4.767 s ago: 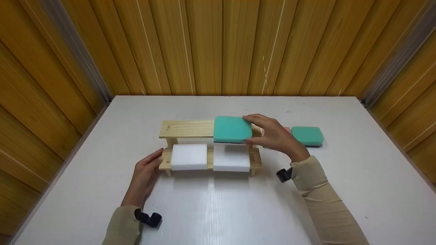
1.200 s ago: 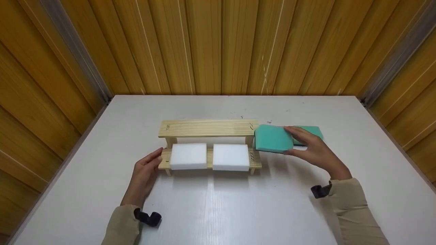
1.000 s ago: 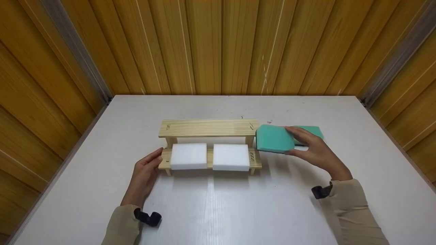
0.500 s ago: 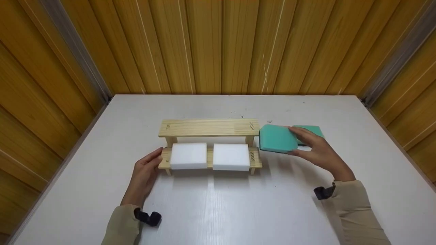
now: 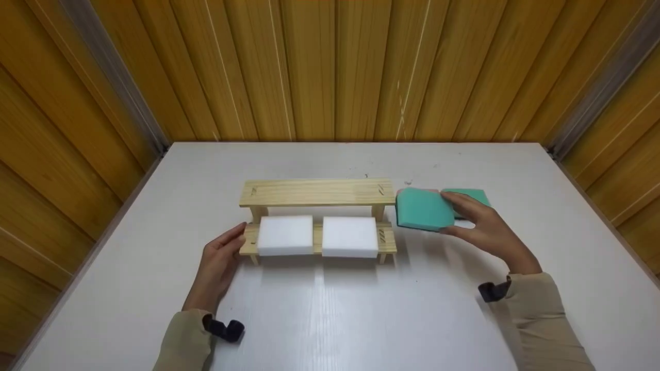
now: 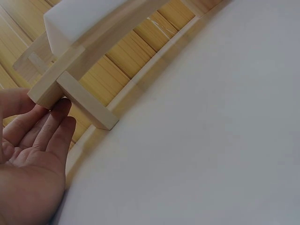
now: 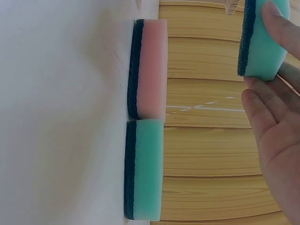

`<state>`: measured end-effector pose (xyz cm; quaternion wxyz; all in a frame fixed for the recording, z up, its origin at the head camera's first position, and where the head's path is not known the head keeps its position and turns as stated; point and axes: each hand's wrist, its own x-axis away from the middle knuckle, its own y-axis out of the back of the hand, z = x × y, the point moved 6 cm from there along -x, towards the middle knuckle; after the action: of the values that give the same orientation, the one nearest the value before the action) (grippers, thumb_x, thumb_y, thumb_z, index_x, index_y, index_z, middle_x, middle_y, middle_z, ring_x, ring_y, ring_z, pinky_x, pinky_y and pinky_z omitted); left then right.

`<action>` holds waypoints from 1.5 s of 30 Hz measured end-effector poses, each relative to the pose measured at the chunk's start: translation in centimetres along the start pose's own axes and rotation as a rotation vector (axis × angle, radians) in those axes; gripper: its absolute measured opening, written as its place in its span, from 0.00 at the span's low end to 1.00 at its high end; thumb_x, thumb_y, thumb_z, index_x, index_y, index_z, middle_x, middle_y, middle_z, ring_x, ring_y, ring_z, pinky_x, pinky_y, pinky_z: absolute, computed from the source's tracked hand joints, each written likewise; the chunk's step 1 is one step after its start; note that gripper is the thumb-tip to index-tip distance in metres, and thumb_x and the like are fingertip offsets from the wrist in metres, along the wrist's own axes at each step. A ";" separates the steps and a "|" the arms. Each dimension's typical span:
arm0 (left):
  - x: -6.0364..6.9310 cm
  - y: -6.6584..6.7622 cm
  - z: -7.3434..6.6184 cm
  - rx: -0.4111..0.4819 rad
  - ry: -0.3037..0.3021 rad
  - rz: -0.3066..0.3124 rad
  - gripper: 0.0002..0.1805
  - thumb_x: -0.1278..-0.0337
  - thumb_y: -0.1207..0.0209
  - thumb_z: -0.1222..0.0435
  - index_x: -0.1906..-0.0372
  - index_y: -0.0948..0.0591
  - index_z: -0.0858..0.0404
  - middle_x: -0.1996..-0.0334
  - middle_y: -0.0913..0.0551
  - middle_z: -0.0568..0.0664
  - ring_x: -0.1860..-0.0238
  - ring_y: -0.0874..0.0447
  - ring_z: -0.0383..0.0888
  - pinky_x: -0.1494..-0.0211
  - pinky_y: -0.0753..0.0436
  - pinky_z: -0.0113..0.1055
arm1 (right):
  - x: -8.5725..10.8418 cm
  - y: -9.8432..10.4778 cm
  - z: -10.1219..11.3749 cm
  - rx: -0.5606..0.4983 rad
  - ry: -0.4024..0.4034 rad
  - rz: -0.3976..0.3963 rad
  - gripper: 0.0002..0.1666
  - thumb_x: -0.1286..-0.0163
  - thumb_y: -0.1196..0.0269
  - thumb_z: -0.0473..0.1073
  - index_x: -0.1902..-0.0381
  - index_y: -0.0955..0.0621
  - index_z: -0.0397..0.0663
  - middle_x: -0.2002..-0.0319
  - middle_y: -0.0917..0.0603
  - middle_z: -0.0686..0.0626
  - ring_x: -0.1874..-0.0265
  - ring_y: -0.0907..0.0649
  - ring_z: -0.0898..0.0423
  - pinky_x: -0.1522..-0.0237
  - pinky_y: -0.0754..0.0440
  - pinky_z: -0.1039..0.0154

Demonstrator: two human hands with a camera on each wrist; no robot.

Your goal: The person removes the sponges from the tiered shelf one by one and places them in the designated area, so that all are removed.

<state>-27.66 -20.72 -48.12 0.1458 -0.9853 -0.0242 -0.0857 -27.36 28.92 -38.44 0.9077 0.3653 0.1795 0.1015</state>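
Note:
A two-tier wooden stand (image 5: pixel 315 192) sits on the white table, with two white foam blocks, one at left (image 5: pixel 285 235) and one at right (image 5: pixel 350 236), side by side on its lower board. My left hand (image 5: pixel 220 263) pinches the left end of that board; in the left wrist view my thumb lies above the board end and my fingers below. To the right of the stand, my right hand (image 5: pixel 484 226) grips a green sponge (image 5: pixel 425 208) by its right side. The right wrist view shows this sponge raised off the table, its dark scouring layer facing the tabletop.
A pink sponge (image 7: pixel 152 70) and a second green sponge (image 7: pixel 148 171) lie end to end on the table (image 5: pixel 330 319). From the head, the held sponge and my right hand partly cover them. Wood-patterned panels (image 5: pixel 309 72) rise behind and at both sides.
From over the stand's upper board, my right hand has carried the green sponge right, and it still drifts slowly right. A pink sponge edge shows behind it. My left hand has stayed put.

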 end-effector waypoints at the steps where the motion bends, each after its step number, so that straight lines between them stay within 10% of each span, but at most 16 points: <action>1: 0.0 0.0 0.0 0.004 -0.003 0.004 0.26 0.33 0.50 0.73 0.31 0.35 0.69 0.29 0.37 0.54 0.29 0.37 0.46 0.36 0.25 0.25 | 0.0 0.0 0.0 -0.003 0.004 -0.003 0.44 0.42 0.29 0.43 0.29 0.35 0.50 0.31 0.33 0.42 0.34 0.30 0.40 0.39 0.28 0.78; 4: -0.1 -0.1 -0.1 0.003 -0.009 0.013 0.26 0.33 0.50 0.72 0.31 0.36 0.69 0.29 0.37 0.55 0.29 0.37 0.47 0.36 0.25 0.26 | 0.1 0.1 -0.1 -0.008 0.011 -0.007 0.44 0.42 0.29 0.43 0.29 0.34 0.48 0.31 0.33 0.42 0.34 0.30 0.40 0.43 0.36 0.90; 40: -0.1 0.1 0.0 -0.016 0.010 -0.006 0.27 0.33 0.48 0.71 0.31 0.35 0.68 0.28 0.37 0.53 0.28 0.38 0.45 0.36 0.25 0.25 | 0.0 -1.1 -3.1 -0.017 0.001 0.092 0.45 0.43 0.30 0.34 0.29 0.36 0.41 0.30 0.37 0.36 0.33 0.33 0.36 0.40 0.40 0.90; 45: 0.0 0.1 0.0 -0.029 0.004 -0.002 0.26 0.33 0.48 0.71 0.31 0.35 0.68 0.28 0.37 0.53 0.28 0.38 0.45 0.36 0.25 0.25 | 0.0 -1.4 -3.6 0.003 -0.048 0.118 0.45 0.42 0.30 0.37 0.29 0.36 0.42 0.29 0.37 0.37 0.31 0.34 0.37 0.31 0.34 0.65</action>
<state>-27.68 -20.81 -48.19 0.1313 -0.9871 -0.0238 -0.0883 -28.78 30.23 -41.82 0.9036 0.3791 0.1359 0.1459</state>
